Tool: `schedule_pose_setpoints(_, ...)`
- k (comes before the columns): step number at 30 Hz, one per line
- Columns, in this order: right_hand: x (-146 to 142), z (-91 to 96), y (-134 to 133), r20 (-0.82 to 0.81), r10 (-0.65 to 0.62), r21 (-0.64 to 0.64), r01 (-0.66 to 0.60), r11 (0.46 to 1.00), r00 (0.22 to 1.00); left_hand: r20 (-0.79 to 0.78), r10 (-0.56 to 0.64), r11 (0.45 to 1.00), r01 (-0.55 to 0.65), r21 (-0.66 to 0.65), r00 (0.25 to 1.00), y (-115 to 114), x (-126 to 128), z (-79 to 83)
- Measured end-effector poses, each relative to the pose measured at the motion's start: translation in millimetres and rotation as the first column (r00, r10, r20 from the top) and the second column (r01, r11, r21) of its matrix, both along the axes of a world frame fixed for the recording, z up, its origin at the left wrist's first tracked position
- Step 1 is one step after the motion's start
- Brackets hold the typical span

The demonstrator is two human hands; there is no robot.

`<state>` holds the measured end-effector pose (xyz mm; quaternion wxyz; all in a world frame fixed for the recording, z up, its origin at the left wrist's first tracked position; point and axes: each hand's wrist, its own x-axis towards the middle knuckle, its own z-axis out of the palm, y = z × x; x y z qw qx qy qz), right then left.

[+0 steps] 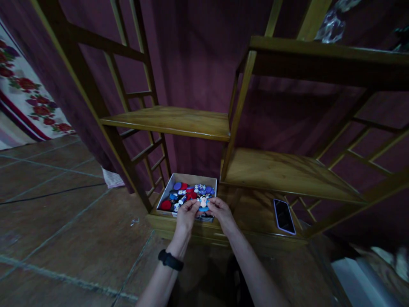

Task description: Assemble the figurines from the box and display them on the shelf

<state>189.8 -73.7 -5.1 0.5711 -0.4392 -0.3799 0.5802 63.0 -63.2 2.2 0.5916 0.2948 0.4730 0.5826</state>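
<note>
Between my two hands is a small figurine [203,202] with a pale body and a round blue base. My left hand [187,213] pinches it from the left side, a dark band on that wrist. From the right, the fingers of my right hand [221,211] close on the same figurine. Just behind and below my fingers stands an open cardboard box [163,197] holding several small figurines [191,192] in red, blue, white and purple. My hands hide part of its front edge. Fine details of the held figurine are too small to make out.
The box rests on the low board of a wooden shelf unit [169,121]. A phone [284,216] lies on that board to the right. Higher shelves and uprights surround my reach. A clear glass ornament [332,26] stands at upper right. A cable [54,194] crosses the tiled floor.
</note>
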Motion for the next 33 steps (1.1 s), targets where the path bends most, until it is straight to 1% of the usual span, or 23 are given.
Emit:
schedule_pose_setpoints(3, -0.7, -0.1, -2.2, 0.020, -0.004, 0.021, 0.004, 1.000, 1.000, 0.010, -0.004, 1.000, 0.004, 0.014, 1.000, -5.5, 0.8, 3.5)
schedule_pose_setpoints(9, -3.1, 1.5, -4.3, 0.026, -0.053, -0.006, 0.053, 0.999, 0.998, 0.119, -0.052, 0.999, 0.054, -0.009, 0.992, -16.1, 2.7, 8.7)
schedule_pose_setpoints(12, -2.5, 2.2, -4.0, 0.005, -0.049, -0.002, 0.049, 0.999, 0.999, 0.165, -0.061, 0.998, 0.066, -0.023, 0.984, -17.0, 0.6, 8.6)
schedule_pose_setpoints(15, -0.9, 3.2, -3.8, 0.034, -0.041, 0.024, 0.041, 0.999, 0.999, 0.207, -0.086, 0.993, 0.101, -0.060, 0.974, -15.4, -4.1, 9.1)
schedule_pose_setpoints(20, 0.9, 5.8, -4.9, 0.055, -0.029, 0.054, 0.026, 0.998, 0.998, 0.226, -0.114, 0.989, 0.132, -0.066, 0.967, -13.6, -10.2, 9.7)
schedule_pose_setpoints(23, -0.3, 7.7, -6.7, 0.086, -0.020, 0.049, 0.015, 0.999, 0.996, 0.193, -0.090, 0.993, 0.104, -0.064, 0.977, -14.9, -9.4, 7.8)
schedule_pose_setpoints(27, -4.1, 11.6, -9.6, 0.118, -0.039, 0.027, 0.036, 0.999, 0.992, 0.053, -0.056, 0.998, 0.056, -0.011, 0.997, -16.9, -5.2, 7.8)
schedule_pose_setpoints(30, -6.1, 14.2, -10.5, 0.137, -0.041, 0.030, 0.037, 0.999, 0.990, -0.011, -0.056, 0.998, 0.056, 0.016, 0.998, -17.6, -3.5, 10.6)
schedule_pose_setpoints(33, -6.9, 12.6, -9.5, 0.158, -0.039, 0.027, 0.035, 0.999, 0.987, -0.052, -0.071, 0.997, 0.073, 0.026, 0.996, -17.1, -4.5, 12.7)
